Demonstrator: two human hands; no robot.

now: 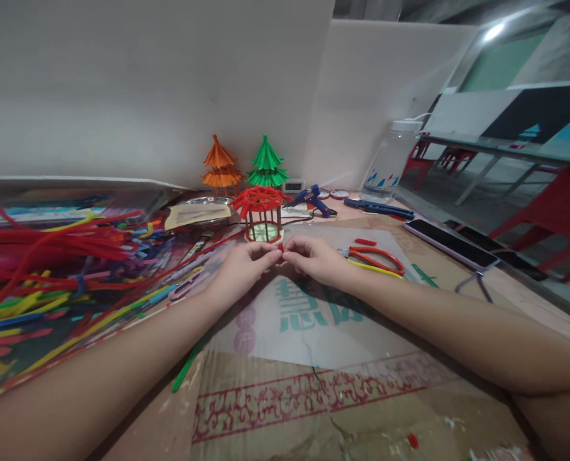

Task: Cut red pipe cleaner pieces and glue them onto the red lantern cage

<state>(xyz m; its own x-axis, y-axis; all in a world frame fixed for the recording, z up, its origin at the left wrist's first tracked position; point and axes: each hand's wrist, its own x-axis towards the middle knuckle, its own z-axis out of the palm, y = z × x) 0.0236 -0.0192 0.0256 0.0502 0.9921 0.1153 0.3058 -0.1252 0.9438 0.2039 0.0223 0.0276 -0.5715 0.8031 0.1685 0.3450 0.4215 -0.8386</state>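
Note:
Between my two hands is a short red piece of fuzzy pipe cleaner, mostly covered by the fingertips. My left hand pinches it from the left, thumb against fingers. From the right, my right hand pinches it too, the fingertips of both hands nearly meeting. Right behind them stands a small pavilion model with a red roof ring, brown posts and a pale round base. Farther back are an orange tiered pavilion and a green one.
Piled pipe cleaners fill the left side. Red-handled pliers lie right of my right hand, with a short red strip beyond. Behind are a blue glue gun and a clear bottle. A phone lies at right.

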